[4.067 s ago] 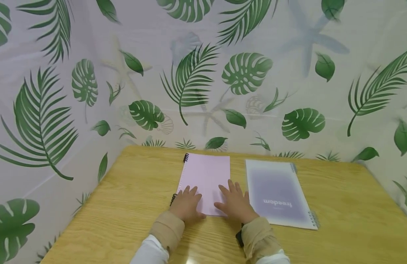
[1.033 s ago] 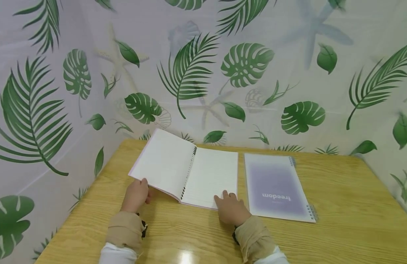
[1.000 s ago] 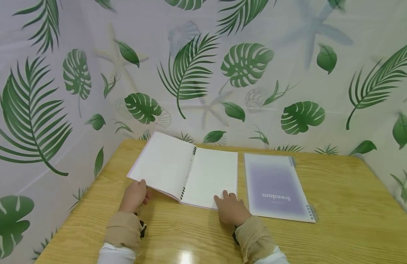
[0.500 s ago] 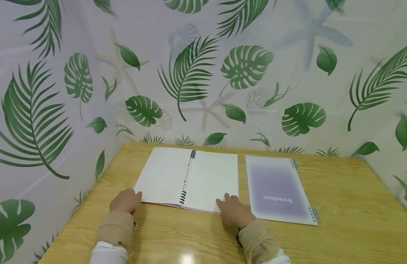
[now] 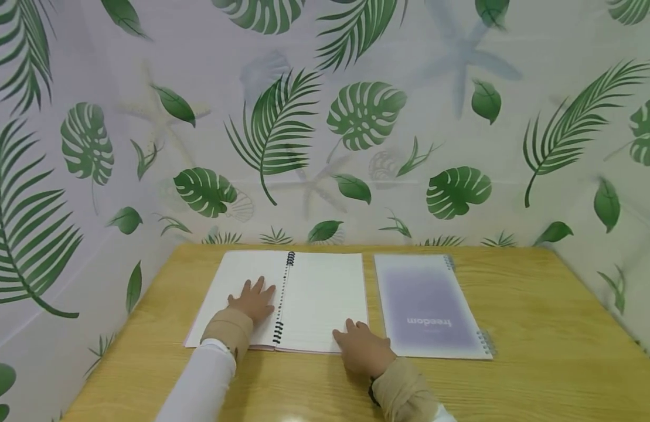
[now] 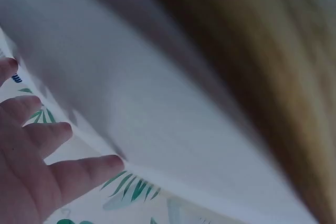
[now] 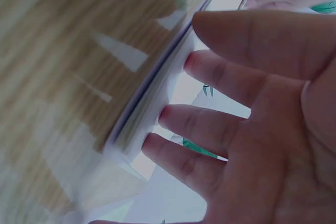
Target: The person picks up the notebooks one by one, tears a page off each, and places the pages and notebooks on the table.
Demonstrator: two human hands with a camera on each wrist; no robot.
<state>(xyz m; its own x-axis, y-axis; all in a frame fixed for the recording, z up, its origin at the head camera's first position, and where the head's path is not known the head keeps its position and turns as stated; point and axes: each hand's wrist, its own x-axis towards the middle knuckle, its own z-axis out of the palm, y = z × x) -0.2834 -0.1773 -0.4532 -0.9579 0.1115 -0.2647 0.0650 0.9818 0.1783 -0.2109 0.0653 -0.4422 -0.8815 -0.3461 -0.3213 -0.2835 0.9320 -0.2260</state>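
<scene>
A spiral notebook (image 5: 325,302) lies open on the table, its white pages facing up and a black coil running down the middle. Spread fingers of my left hand (image 5: 253,302) rest on the left page, near the coil; the left wrist view shows these fingertips touching the white page (image 6: 157,114). At the lower right corner of the right page is my right hand (image 5: 364,349). Its extended fingers press on the paper, and in the right wrist view the thumb lies by the edge of the page stack (image 7: 152,100).
To the right lies a second spiral notebook (image 5: 427,305), shut, with a purple cover that reads "freedom" upside down. Both rest on a wooden table (image 5: 541,340). Behind and at the sides hangs a white cloth (image 5: 398,35) printed with green leaves.
The notebook's pink cover was opened to the left by the left hand and laid flat. That hand then let go and moved onto the left page. The right hand stays at the corner.
</scene>
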